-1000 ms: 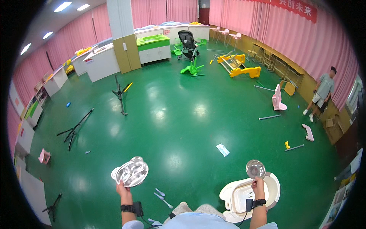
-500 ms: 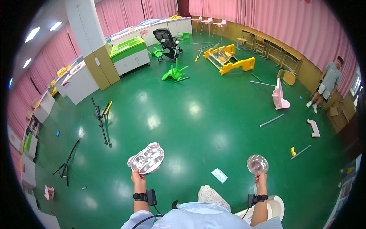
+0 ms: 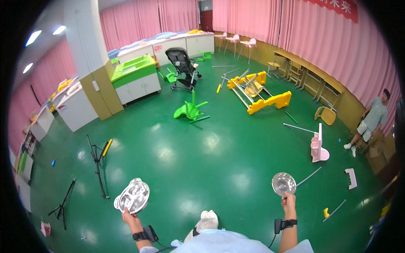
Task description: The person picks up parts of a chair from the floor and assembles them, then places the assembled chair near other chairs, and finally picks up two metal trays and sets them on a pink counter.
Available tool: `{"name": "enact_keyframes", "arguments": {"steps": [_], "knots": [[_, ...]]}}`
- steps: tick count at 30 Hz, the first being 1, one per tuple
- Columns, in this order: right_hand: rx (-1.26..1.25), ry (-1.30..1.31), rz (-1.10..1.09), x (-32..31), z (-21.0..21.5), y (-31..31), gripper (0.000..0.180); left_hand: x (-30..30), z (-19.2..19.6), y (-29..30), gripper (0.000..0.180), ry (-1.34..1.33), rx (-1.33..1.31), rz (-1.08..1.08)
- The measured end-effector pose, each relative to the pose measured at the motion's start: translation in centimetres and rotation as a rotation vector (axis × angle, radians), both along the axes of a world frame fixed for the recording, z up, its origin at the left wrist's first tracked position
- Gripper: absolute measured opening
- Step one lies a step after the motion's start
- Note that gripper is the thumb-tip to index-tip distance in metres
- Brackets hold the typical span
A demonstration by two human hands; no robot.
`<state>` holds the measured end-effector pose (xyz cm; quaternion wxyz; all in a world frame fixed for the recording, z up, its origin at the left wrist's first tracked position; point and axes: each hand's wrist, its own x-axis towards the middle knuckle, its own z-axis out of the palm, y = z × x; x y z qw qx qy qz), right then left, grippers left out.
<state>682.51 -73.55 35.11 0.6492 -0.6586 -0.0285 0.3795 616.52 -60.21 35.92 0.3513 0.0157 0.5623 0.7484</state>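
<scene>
My left hand (image 3: 130, 218) grips a shiny metal divided plate (image 3: 134, 197) by its near edge. The plate has two small ear shapes on its rim and several compartments, and it is held up over the green floor (image 3: 190, 168). On the right, my right hand (image 3: 288, 202) pinches the rim of a round, shiny metal bowl (image 3: 283, 184), also held clear of the floor. The hands are wide apart, each with a black strap at the wrist. One of my shoes (image 3: 209, 217) shows between them.
Black folding stands (image 3: 98, 164) lie at left. Ahead are a tipped green chair (image 3: 189, 111), a stroller (image 3: 182, 67) and a toppled yellow-ended frame (image 3: 259, 92). A pink chair seat (image 3: 318, 147) and loose tubes (image 3: 309, 176) lie right. A person (image 3: 371, 120) is by the right wall.
The view has shifted forward across the room. My left hand with the plate has moved left and lower. The blue-and-white packet and the white basin near my feet have gone out of view.
</scene>
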Motion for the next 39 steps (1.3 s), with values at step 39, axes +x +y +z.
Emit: {"name": "enact_keyframes", "arguments": {"steps": [39], "knots": [[-0.081,-0.058,-0.067,47.0,6.7,107.0,0.016,49.8,6.7,116.4,0.009,-0.214,0.022,-0.152]]}}
